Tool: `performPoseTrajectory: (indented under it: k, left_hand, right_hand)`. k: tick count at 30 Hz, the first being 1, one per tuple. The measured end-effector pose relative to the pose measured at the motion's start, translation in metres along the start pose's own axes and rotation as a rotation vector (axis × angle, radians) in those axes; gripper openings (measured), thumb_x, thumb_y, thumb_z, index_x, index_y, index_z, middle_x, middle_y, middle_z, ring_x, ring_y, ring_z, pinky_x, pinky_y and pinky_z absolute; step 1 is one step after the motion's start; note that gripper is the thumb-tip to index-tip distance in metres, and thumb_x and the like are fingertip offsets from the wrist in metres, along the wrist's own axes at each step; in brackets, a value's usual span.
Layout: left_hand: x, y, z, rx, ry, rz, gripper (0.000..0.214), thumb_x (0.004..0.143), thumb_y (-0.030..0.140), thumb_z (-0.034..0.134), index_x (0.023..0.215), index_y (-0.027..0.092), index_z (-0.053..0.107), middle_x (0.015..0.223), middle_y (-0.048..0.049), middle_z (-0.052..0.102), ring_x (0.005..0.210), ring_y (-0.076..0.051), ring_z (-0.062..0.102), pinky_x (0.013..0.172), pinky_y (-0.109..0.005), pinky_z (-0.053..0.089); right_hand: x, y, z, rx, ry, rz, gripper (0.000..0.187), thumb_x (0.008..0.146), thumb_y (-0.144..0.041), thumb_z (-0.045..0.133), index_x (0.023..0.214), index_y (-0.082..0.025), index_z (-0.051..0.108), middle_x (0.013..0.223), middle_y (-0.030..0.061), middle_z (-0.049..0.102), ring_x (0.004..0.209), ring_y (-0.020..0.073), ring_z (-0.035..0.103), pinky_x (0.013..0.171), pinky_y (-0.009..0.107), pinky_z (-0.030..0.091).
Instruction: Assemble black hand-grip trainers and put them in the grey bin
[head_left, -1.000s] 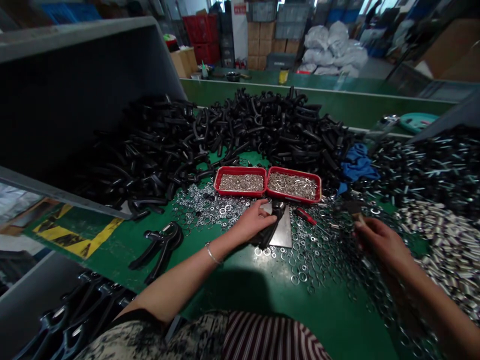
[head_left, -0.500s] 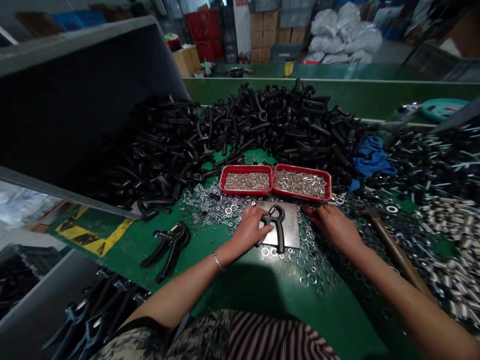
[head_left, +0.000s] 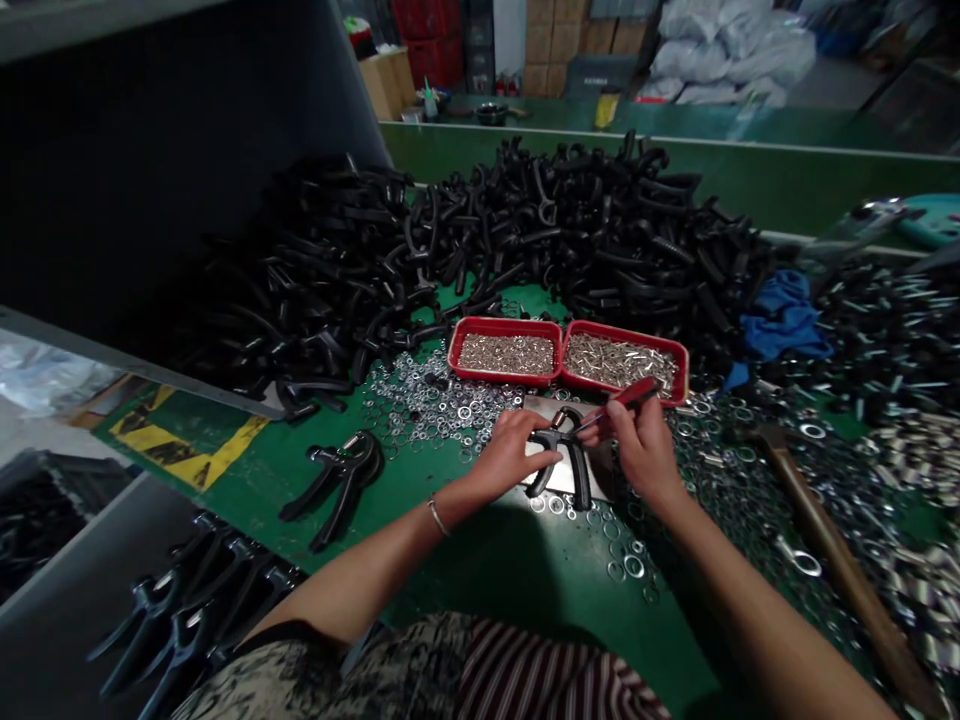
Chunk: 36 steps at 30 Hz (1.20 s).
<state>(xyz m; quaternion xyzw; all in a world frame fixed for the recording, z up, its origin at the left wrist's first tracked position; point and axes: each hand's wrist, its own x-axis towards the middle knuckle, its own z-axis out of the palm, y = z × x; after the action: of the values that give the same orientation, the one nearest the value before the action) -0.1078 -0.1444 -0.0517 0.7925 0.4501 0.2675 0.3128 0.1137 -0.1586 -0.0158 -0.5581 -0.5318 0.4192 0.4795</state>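
Observation:
My left hand (head_left: 516, 450) is closed on a black hand grip strengthener (head_left: 580, 470), whose two handles point toward me and whose coil spring sits at the top. It lies on a square metal plate (head_left: 600, 480). In my right hand (head_left: 646, 445) is a red-handled screwdriver (head_left: 637, 393), fingers wrapped round it. Its thin shaft slants down left to the strengthener's upper part; whether the tip touches is too small to tell. Another hand grip strengthener (head_left: 337, 480) lies on the green tabletop to the left.
Two red trays (head_left: 506, 378) of small metal pins stand behind the plate. Metal rings (head_left: 634, 566) are scattered around it. A hammer (head_left: 825, 530) lies at right, near a blue cloth (head_left: 787, 315). Black handles (head_left: 525, 220) are heaped behind; finished-looking strengtheners (head_left: 180, 610) fill a lower-left bin.
My right hand has brought the screwdriver from the plate's right side up and left to the strengthener. My left hand still holds the strengthener. The view has shifted slightly.

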Motion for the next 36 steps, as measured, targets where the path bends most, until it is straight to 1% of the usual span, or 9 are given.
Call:
performPoseTrajectory:
  k: [2,5,11,16,20,24,28,33,36]
  left_hand:
    - [0.0,-0.002,0.001,0.005,0.0,-0.012,0.041,0.082,0.039,0.077,0.115,0.022,0.062,0.118,-0.0054,0.062,0.117,-0.026,0.049,0.104,-0.041,0.04]
    - [0.001,-0.004,0.001,0.013,-0.005,-0.014,0.041,0.081,0.038,0.078,0.115,0.021,0.061,0.117,-0.0054,0.063,0.116,-0.026,0.05,0.104,-0.041,0.04]
    - [0.004,-0.005,0.0,0.014,-0.029,-0.021,0.043,0.08,0.039,0.08,0.114,0.02,0.062,0.117,-0.007,0.063,0.115,-0.027,0.051,0.104,-0.042,0.04]
    - [0.005,-0.005,-0.001,0.004,-0.037,-0.027,0.043,0.081,0.041,0.078,0.114,0.02,0.062,0.117,-0.0068,0.063,0.114,-0.027,0.051,0.103,-0.042,0.04]
    - [0.004,-0.007,0.0,-0.004,-0.033,-0.026,0.043,0.081,0.042,0.078,0.115,0.02,0.062,0.119,-0.0069,0.063,0.116,-0.027,0.05,0.105,-0.042,0.038]
    - [0.003,-0.009,0.001,-0.008,-0.044,-0.011,0.046,0.08,0.044,0.078,0.117,0.023,0.061,0.123,-0.0066,0.061,0.119,-0.028,0.049,0.108,-0.043,0.036]
    - [0.002,-0.009,0.0,0.002,-0.063,-0.004,0.048,0.081,0.045,0.076,0.119,0.022,0.059,0.124,-0.0076,0.06,0.119,-0.028,0.049,0.108,-0.044,0.036]
    - [0.002,-0.006,-0.001,0.025,-0.076,-0.019,0.043,0.084,0.045,0.074,0.118,0.023,0.059,0.124,-0.0072,0.059,0.119,-0.029,0.048,0.108,-0.046,0.036]
    - [0.001,-0.004,-0.001,0.024,-0.068,-0.028,0.041,0.084,0.043,0.074,0.117,0.024,0.059,0.123,-0.0066,0.06,0.119,-0.029,0.049,0.107,-0.046,0.037]
  right_hand:
    - [-0.001,0.009,0.016,0.059,0.019,0.01,0.033,0.095,-0.055,0.052,0.108,-0.027,0.04,0.09,0.0067,0.072,0.069,0.0248,0.072,0.061,0.042,0.06]
    - [0.0,0.018,0.027,0.096,0.031,0.025,0.033,0.095,-0.055,0.052,0.106,-0.027,0.039,0.092,0.0066,0.073,0.069,0.0245,0.072,0.062,0.042,0.061]
    - [0.002,0.02,0.03,0.095,0.026,0.021,0.031,0.096,-0.054,0.052,0.106,-0.028,0.039,0.09,0.0065,0.073,0.069,0.0251,0.073,0.058,0.04,0.061]
    - [0.001,0.019,0.029,0.046,0.013,0.016,0.031,0.094,-0.051,0.056,0.104,-0.028,0.039,0.087,0.0064,0.074,0.067,0.0262,0.073,0.06,0.043,0.062]
    - [-0.004,0.017,0.025,-0.122,0.009,0.006,0.036,0.09,-0.053,0.062,0.101,-0.027,0.041,0.086,0.0083,0.073,0.069,0.0277,0.073,0.065,0.044,0.061]
    - [-0.005,0.012,0.022,-0.47,-0.001,-0.117,0.035,0.09,-0.056,0.057,0.1,-0.024,0.046,0.09,0.0119,0.071,0.078,0.0307,0.071,0.068,0.043,0.056]
    - [0.003,0.001,0.028,-0.63,-0.151,-0.16,0.031,0.094,-0.051,0.051,0.104,-0.022,0.045,0.086,0.0113,0.069,0.072,0.029,0.069,0.062,0.038,0.051]
    - [0.025,-0.013,0.035,-0.55,-0.276,-0.13,0.028,0.093,-0.045,0.052,0.105,-0.022,0.042,0.074,0.0056,0.066,0.06,0.0225,0.064,0.055,0.034,0.047]
    - [0.036,-0.016,0.022,-0.267,-0.311,-0.042,0.029,0.093,-0.05,0.051,0.097,-0.023,0.045,0.063,0.001,0.063,0.051,0.0185,0.059,0.052,0.033,0.049]
